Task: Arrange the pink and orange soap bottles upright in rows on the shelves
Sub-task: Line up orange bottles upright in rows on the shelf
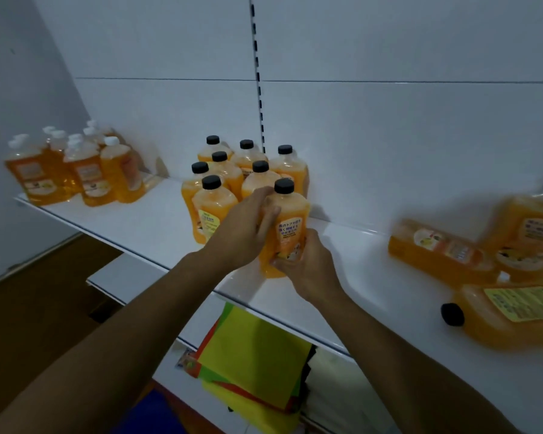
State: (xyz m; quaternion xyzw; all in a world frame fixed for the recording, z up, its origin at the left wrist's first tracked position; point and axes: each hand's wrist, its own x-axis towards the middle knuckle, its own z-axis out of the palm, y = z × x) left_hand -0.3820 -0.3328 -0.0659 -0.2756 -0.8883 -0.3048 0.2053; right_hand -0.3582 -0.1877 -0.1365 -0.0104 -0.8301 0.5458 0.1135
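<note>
At frame centre, the left hand (245, 227) and right hand (308, 264) wrap their fingers around an upright orange bottle (284, 227), seating it on the shelf (157, 223) beside the black-capped rows (232, 173). Next likely: releasing it squarely, then standing up the toppled bottles (470, 255) at right.

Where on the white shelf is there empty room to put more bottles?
The white shelf is bare between the white-capped orange bottles and the black-capped orange bottles. It is also bare from the held bottle to the tipped orange bottles. The right end is crowded.
</note>
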